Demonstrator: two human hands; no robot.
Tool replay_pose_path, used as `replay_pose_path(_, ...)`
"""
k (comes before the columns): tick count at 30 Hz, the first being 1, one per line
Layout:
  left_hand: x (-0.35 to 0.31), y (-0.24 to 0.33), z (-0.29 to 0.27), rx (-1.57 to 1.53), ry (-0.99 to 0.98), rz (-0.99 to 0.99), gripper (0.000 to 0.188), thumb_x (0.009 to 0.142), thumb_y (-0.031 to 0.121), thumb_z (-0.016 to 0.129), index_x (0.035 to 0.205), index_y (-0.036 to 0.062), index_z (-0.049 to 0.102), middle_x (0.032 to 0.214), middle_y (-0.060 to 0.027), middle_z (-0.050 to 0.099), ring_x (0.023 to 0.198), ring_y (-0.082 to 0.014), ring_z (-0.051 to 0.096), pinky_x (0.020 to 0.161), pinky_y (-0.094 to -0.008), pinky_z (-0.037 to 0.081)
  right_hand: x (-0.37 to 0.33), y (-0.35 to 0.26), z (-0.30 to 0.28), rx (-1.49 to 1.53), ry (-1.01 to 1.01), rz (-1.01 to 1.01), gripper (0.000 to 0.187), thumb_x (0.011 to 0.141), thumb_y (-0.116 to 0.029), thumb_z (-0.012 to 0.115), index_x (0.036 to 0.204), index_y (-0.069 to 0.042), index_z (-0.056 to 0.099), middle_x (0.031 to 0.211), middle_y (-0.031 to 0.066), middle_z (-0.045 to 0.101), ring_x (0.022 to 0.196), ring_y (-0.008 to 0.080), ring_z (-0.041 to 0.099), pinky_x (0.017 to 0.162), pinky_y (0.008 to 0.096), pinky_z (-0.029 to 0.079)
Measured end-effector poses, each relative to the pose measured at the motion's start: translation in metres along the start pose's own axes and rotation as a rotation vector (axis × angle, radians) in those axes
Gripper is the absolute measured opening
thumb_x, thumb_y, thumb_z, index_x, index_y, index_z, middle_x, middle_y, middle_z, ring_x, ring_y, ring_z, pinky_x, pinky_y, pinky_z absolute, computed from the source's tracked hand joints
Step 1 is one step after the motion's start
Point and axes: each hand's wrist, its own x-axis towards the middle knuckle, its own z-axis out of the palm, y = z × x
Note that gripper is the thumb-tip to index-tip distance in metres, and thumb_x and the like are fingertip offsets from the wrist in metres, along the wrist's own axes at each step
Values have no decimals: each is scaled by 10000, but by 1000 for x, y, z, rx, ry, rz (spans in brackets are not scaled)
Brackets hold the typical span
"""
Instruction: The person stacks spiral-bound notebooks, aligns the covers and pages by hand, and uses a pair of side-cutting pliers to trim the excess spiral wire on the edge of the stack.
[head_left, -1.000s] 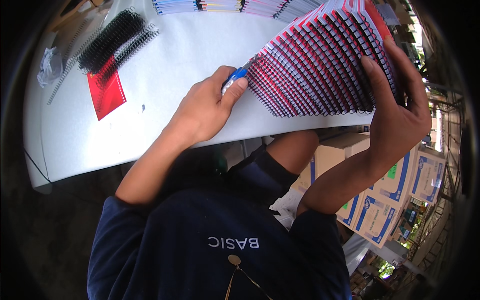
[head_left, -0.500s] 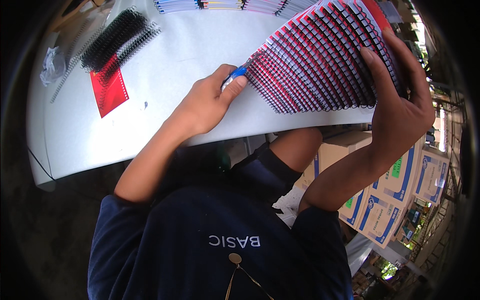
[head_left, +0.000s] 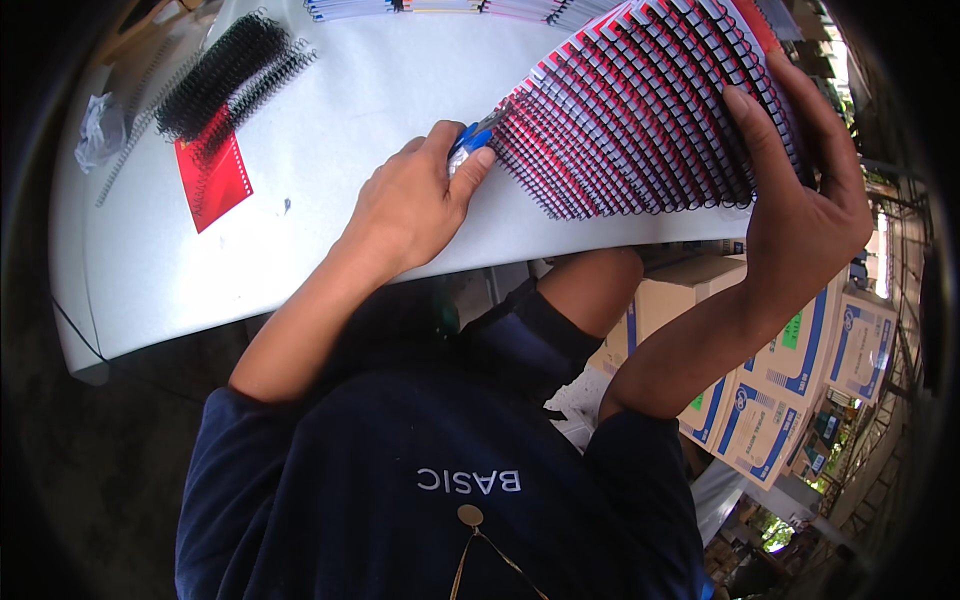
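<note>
A stack of red-covered spiral notebooks (head_left: 640, 120) with black coil bindings stands fanned out at the table's right side, its coiled spines toward me. My left hand (head_left: 415, 195) is closed around small blue-handled pliers (head_left: 473, 140), thumb on the near side. The jaws of the pliers are at the coil ends on the stack's upper left corner; whether they grip a coil is too small to tell. My right hand (head_left: 805, 200) holds the stack's right end, thumb over the spines and fingers along the red cover at the far side.
On the white table (head_left: 340, 120), a bundle of loose black coils (head_left: 225, 75) lies at the far left, partly over a red punched cover (head_left: 222, 185). Beside it is crumpled plastic (head_left: 101, 132). More notebooks (head_left: 440, 6) line the far edge. Cardboard boxes (head_left: 760, 425) are stacked below right.
The blue handles of the pliers have spread apart in my left hand, while their tip stays by the stack's corner. My right hand keeps its hold.
</note>
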Motion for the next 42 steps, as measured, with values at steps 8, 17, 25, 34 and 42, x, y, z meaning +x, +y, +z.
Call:
replay_pose_path(8,17,-37,1,-1667,-862,-224,621,955,513,252,1231,5,479,893,-121,608,766,-209,619,663,-361,534,0,-1,-2,-11,-8,17,316,701,-63,765,1009,-66,691,935,87,690,841,126,656,772,234,516)
replay_pose_path(17,9,-16,-3,-625,-338,-131,534,949,473,343,1156,7,501,770,-146,585,704,-270,571,641,-365,451,0,0,-3,-21,-22,-12,319,700,-61,765,1009,-52,688,928,92,690,848,131,655,771,232,515)
replay_pose_path(25,2,-8,9,-389,-175,-100,474,964,457,317,1129,66,528,735,-34,521,613,-141,511,544,-286,426,-1,-1,1,12,2,20,312,705,-44,760,1008,-37,685,936,101,687,855,136,653,773,232,513)
replay_pose_path(34,11,-37,19,-2039,-965,-250,589,960,496,227,1213,25,476,824,-73,498,685,-179,500,598,-318,464,-1,0,0,58,12,53,314,694,-41,764,998,-26,686,937,109,686,865,143,654,787,240,515)
replay_pose_path(42,5,-29,29,-1830,-754,-227,558,965,473,255,1214,19,462,780,-58,493,670,-191,501,661,-352,469,0,5,-4,17,-13,-28,303,690,-29,762,984,-23,689,935,108,686,869,142,654,780,240,523)
